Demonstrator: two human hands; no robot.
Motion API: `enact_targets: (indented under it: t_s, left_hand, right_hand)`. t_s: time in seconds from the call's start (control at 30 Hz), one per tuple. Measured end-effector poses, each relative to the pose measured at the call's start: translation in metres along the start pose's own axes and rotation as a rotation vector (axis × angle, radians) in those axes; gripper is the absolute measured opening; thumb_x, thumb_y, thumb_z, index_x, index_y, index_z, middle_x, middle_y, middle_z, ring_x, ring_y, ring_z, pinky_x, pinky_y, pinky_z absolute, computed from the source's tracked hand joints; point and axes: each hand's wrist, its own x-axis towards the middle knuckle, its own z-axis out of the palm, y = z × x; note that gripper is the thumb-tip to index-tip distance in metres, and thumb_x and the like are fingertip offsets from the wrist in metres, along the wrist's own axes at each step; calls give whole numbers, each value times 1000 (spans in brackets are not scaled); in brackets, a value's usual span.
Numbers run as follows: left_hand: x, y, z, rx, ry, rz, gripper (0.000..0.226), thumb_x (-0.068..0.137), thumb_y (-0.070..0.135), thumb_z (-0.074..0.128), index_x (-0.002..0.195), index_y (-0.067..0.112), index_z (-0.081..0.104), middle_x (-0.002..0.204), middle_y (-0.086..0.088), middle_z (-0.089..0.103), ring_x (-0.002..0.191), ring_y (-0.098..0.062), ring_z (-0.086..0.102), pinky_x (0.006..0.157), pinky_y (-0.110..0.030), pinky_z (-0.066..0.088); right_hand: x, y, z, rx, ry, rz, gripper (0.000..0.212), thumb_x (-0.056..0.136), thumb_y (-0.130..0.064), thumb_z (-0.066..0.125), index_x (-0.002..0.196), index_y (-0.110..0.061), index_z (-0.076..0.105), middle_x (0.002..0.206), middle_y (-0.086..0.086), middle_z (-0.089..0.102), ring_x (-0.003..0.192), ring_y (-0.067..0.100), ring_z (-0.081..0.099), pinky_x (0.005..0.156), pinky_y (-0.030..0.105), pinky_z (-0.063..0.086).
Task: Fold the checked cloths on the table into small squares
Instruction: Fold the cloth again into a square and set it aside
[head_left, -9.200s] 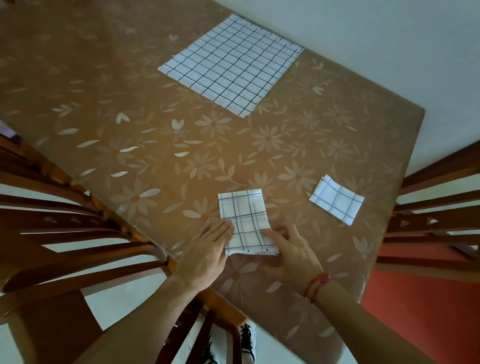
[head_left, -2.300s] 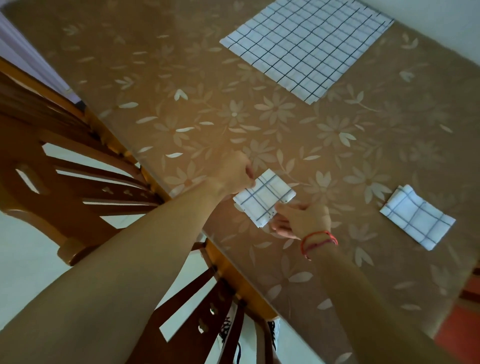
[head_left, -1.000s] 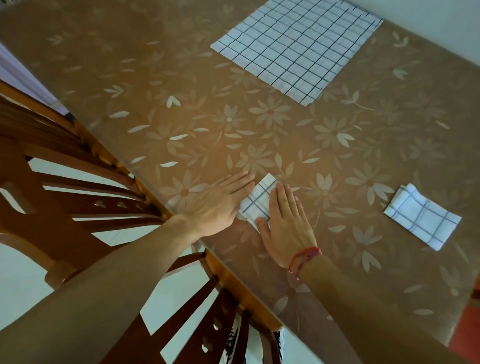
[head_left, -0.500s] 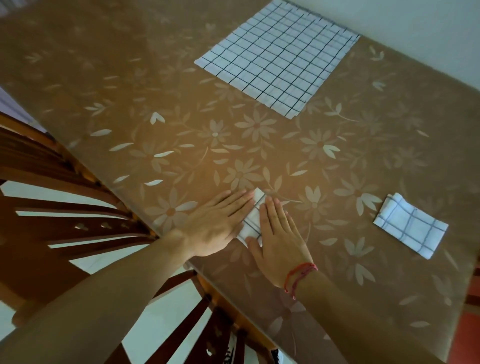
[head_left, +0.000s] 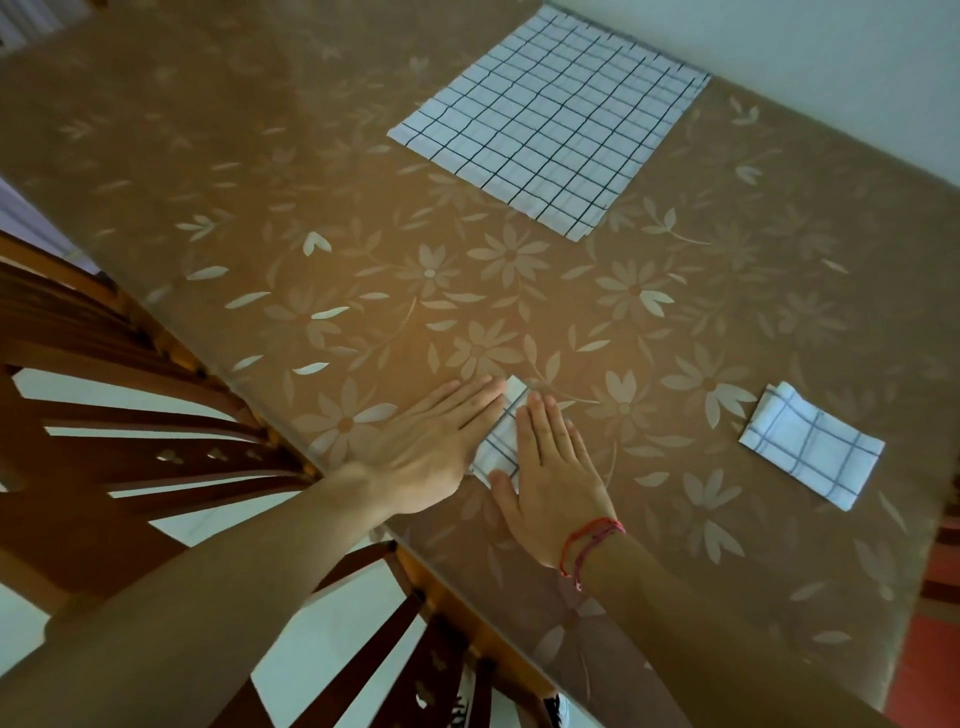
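A small folded checked cloth (head_left: 503, 435) lies near the table's front edge, mostly covered by my hands. My left hand (head_left: 437, 446) lies flat with straight fingers on its left side. My right hand (head_left: 551, 474), with a red string at the wrist, presses flat on its right side. Only a narrow strip of the cloth shows between them. Another folded checked cloth (head_left: 810, 445) lies to the right, apart from my hands. A large checked cloth (head_left: 550, 120) lies spread flat at the far side of the table.
The brown floral table (head_left: 363, 218) runs diagonally, its front edge just below my wrists. Wooden chair backs (head_left: 135, 415) stand close at the left and below. A pale wall rises behind the far edge, and a red floor shows at the lower right.
Earlier both hands gripped the cloth while folding it smaller. They then flattened on it and have stayed pressed there over the last second. The view shifted slightly.
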Motion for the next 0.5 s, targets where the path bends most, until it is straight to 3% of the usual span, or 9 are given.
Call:
enact_targets:
  t_s: [0.1, 0.17, 0.33, 0.4, 0.5]
  left_hand:
    - [19, 6, -5, 89, -117, 8, 65, 97, 37, 7, 154, 11, -11, 161, -1, -17, 147, -12, -19, 122, -33, -5]
    - [21, 5, -1, 120, -124, 9, 65, 99, 38, 12, 153, 11, -14, 161, -1, -19, 147, -12, -20, 121, -34, -6]
    - [19, 2, 4, 104, -141, 12, 72, 87, 36, -9, 153, 9, -13, 159, -3, -21, 146, -14, -22, 119, -33, -12]
    - [19, 2, 3, 100, -156, 3, 66, 93, 35, -3, 152, 10, -13, 158, -2, -23, 145, -14, -24, 118, -32, -13]
    - [19, 1, -3, 10, -170, -13, 62, 103, 27, 23, 154, 10, -7, 161, -2, -18, 146, -11, -19, 120, -29, -8]
  right_hand:
    - [3, 0, -1, 17, -25, -11, 72, 100, -49, 16, 151, -5, -8, 160, 11, -16, 147, 21, -16, 118, 34, -9]
    - [1, 3, -1, 17, -19, -25, 72, 100, -50, 18, 152, -5, -3, 160, 12, -10, 148, 21, -12, 118, 36, -5]
    - [-28, 31, 2, -96, -17, -14, 77, 100, -58, 16, 150, 0, 20, 159, 15, 14, 148, 26, 12, 118, 47, 21]
    - [-31, 34, 4, -99, -26, -14, 77, 100, -58, 19, 149, 1, 21, 158, 15, 17, 147, 27, 15, 116, 48, 25]
    - [-29, 26, 1, -54, -49, -3, 79, 99, -60, 14, 151, -1, 12, 160, 13, 5, 148, 25, 4, 119, 45, 16]
